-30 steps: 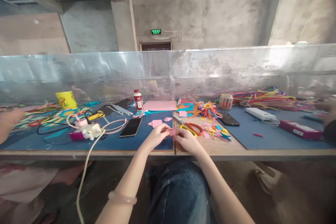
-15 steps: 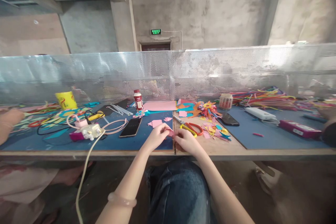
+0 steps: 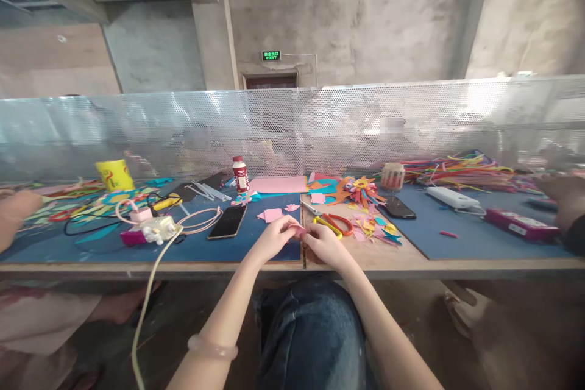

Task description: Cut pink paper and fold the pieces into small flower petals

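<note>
My left hand (image 3: 273,237) and my right hand (image 3: 324,242) meet near the front edge of the table (image 3: 375,259), both pinched on a small pink paper piece (image 3: 298,231) held between the fingertips. Loose pink paper squares (image 3: 273,214) lie just beyond my left hand on the blue mat (image 3: 256,244). Scissors with red and yellow handles (image 3: 333,223) rest right behind my right hand. A black phone (image 3: 228,221) lies to the left of my hands.
A power strip with pink cables (image 3: 153,228), a yellow cup (image 3: 114,174) and a red bottle (image 3: 240,173) stand on the left. Coloured paper scraps (image 3: 368,219), a second phone (image 3: 399,207) and paper strips (image 3: 457,170) lie right. Other people's hands appear at the far left (image 3: 16,210) and far right (image 3: 560,195).
My hands stay together on the pink piece with only slight finger shifts. The person's hand at the far right has come further into view.
</note>
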`<state>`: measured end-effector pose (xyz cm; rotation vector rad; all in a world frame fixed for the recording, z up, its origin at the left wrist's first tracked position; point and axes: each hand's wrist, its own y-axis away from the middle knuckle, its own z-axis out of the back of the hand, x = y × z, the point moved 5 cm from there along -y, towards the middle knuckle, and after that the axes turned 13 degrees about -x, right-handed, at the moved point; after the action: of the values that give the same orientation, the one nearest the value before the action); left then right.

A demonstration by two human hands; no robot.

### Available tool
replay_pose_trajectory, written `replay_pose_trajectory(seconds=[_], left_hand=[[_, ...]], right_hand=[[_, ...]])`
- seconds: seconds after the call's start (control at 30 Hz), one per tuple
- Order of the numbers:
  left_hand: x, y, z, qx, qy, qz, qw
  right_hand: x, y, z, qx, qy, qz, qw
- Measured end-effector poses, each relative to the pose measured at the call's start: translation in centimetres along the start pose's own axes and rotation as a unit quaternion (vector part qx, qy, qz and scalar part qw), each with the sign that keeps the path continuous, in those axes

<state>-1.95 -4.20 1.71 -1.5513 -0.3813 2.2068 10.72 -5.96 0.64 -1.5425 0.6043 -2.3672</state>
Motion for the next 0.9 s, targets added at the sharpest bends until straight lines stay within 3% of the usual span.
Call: replay_pose_trajectory(seconds=[0.27, 0.9], left_hand=[[0.8, 0.1, 0.4, -0.017, 0.047, 0.062, 0.997], [-0.4, 0.6, 0.3, 0.021, 0.041, 0.043, 0.998]], right_hand=[[-0.6, -0.4, 0.4, -0.025, -0.019, -0.011, 0.999], [-1.2, -0.4, 0.2, -0.034, -0.054, -0.019, 0.998]])
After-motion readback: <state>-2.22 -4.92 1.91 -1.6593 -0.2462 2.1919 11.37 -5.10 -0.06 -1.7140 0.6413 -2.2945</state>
